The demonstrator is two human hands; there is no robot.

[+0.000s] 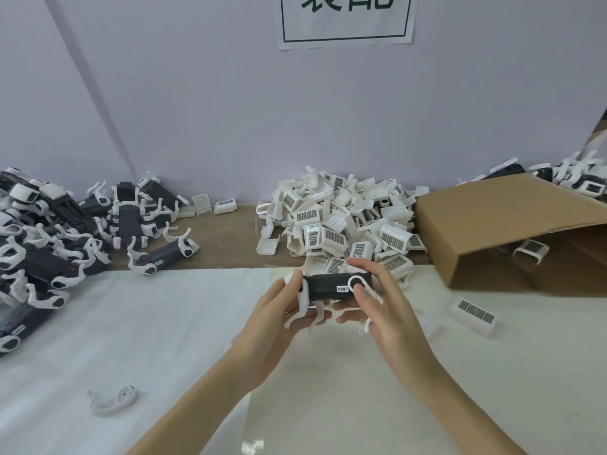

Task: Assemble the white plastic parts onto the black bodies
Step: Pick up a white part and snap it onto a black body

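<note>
Nearest you, at about 7 o'clock on the white table sheet [164, 323], a single loose white clip [113, 399] lies on its own, well apart from your hands.

At the centre of the view, your left hand [279, 318] and right hand [384, 310] hold one black body [328, 286] between them, lying level and crosswise. Your left fingers are curled around its left end, thumb on top. Your right hand grips the right end, fingers curled over the far side and thumb pressed near the round white cap [356, 283] on the front. White curved legs [303, 310] hang from the body beneath your palms. A small white label sits on the body just left of the cap.

At 3 o'clock from your hands, one white vented part [474, 315] rests on the sheet, apart from everything.

Just beyond your hands, at 12 o'clock, a heap of white vented parts [341, 221] is piled on the brown strip of table against the wall [213, 110]. At 2 o'clock, a cardboard box [505, 208] lies tipped on its side, with one white part inside its mouth. At 9 to 10 o'clock, a pile of assembled black bodies [59, 238] with white legs spreads to the left edge.

On the wall at 12 o'clock hangs a paper sign [346, 21], cut off at the top.
</note>
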